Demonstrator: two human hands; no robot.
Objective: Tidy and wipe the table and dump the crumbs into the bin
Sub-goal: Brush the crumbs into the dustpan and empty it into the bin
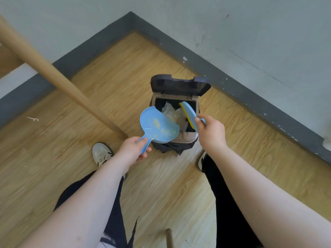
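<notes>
A small brown bin [188, 136] with its dark lid [179, 85] flipped up stands on the wooden floor in a room corner; crumpled white paper [170, 111] lies inside. My left hand [133, 151] grips the handle of a light blue dustpan [157, 125], which is tilted over the bin's left rim with yellow crumbs [158, 127] on it. My right hand [210, 131] holds a blue brush with yellow bristles [188, 115] over the bin's opening, bristles facing the pan.
A wooden table leg [59, 76] slants across the left. A second wooden leg tip [169, 238] shows at the bottom. My shoes [101, 153] stand either side of the bin. A small white scrap [33, 119] lies on the floor at left. Grey skirting lines both walls.
</notes>
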